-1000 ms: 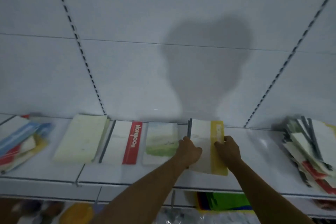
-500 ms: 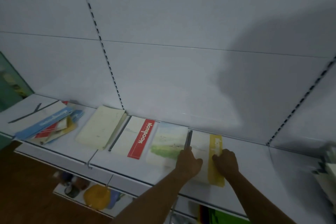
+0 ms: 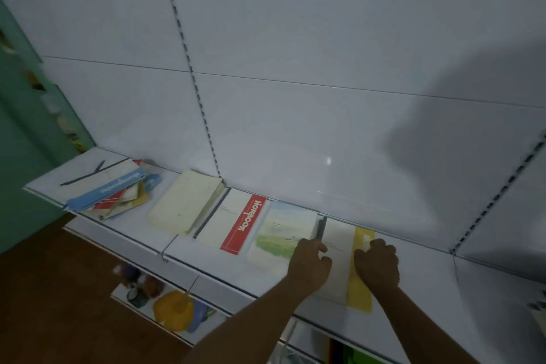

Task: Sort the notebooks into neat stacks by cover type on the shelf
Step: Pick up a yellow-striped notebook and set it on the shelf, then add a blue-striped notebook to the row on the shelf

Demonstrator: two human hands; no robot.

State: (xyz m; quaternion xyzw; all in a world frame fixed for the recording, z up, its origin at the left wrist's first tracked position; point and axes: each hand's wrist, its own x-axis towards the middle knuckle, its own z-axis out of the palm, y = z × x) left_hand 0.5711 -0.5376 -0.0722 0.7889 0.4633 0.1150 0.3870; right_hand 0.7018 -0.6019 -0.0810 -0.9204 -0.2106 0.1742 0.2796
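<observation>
While both hands grip the yellow-striped notebook point(image 3: 339, 260), left hand point(image 3: 310, 264) at its spine, right hand point(image 3: 376, 266) on the stripe, square it beside the landscape notebook point(image 3: 280, 233).

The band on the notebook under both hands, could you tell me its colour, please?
Yellow, along the right side of the white notebook; head view shows it best.

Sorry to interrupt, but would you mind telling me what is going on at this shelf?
A person is sorting notebooks on a white shelf. Both hands, left hand and right hand, rest on the yellow-striped notebook at the right of a row beside the landscape notebook and red-banded notebook. A loose pile lies at the far left.
</observation>
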